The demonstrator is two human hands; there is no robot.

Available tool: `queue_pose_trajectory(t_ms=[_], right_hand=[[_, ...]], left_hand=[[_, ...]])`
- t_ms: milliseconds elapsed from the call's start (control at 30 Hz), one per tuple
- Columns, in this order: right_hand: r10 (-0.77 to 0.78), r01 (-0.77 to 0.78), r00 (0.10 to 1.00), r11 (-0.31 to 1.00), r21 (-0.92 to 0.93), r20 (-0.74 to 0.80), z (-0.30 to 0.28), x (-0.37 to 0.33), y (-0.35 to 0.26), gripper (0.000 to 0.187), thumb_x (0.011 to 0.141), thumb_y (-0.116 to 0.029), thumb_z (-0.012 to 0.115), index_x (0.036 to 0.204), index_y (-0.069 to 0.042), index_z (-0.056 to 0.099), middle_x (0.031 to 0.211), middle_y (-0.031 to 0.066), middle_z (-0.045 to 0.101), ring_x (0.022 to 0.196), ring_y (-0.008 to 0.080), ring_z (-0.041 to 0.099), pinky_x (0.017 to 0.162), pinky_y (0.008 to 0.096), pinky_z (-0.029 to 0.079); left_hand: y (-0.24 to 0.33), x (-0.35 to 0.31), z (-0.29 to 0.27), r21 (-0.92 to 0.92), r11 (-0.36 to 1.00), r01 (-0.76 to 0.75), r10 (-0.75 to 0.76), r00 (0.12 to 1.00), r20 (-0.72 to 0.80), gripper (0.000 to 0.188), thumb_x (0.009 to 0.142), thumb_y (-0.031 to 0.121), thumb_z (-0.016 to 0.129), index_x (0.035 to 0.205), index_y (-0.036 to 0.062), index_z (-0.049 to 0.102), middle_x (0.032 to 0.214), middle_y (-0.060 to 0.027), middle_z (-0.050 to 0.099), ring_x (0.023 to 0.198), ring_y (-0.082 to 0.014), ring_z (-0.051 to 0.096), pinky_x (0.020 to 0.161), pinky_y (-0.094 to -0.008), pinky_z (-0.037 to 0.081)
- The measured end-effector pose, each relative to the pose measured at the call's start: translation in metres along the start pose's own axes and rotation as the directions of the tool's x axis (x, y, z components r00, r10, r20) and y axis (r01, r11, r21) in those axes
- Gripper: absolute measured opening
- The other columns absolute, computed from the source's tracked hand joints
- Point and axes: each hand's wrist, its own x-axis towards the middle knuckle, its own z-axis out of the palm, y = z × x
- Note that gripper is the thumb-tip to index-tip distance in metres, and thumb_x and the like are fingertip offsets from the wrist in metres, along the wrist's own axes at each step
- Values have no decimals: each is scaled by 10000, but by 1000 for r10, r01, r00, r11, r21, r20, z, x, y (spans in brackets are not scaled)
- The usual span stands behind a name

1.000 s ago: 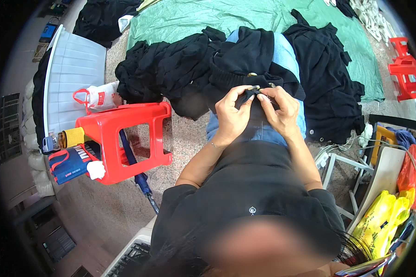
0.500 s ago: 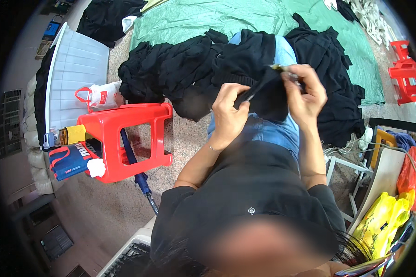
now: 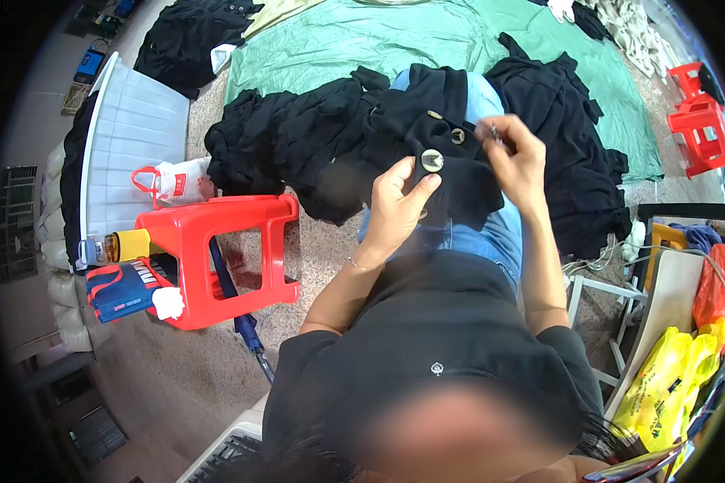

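A black knit garment lies across my lap, over my blue jeans. My left hand is closed on its near edge, thumb and fingers pinching the cloth just below a large round button with a pale rim. Farther up the cloth sits another round button, and a third shows edge-on. Just right of these, my right hand is curled round a small dark, shiny tool; its kind is blurred and mostly covered by the fingers.
Piles of black garments lie left and right of my legs, partly on a green sheet. A red stool stands at left beside a white bin. At right are a pale board and a yellow bag.
The garment has been lowered and turned, so its buttons now face up. My right hand has let go of the cloth and moved slightly left and down; my left hand keeps its pinch.
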Motion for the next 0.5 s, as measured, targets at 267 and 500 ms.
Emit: queue_pose_trajectory(t_ms=[267, 500], right_hand=[[-263, 235, 950, 957, 171, 168, 20, -23, -7, 307, 764, 60, 689, 1056, -31, 710, 794, 47, 644, 659, 127, 580, 604, 244, 444], [-198, 173, 970, 970, 169, 141, 34, -28, -1, 147, 847, 31, 685, 993, 15, 705, 786, 17, 617, 662, 82, 495, 597, 226, 373]], left_hand=[[-4, -1, -2, 76, 995, -60, 58, 998, 22, 206, 929, 104, 657, 1081, -23, 599, 809, 6, 614, 681, -44, 513, 593, -238, 450], [-13, 1, 1, 255, 942, -217, 242, 968, -72, 136, 920, 60, 646, 1000, -16, 567, 858, -60, 605, 772, -122, 566, 715, -289, 486]])
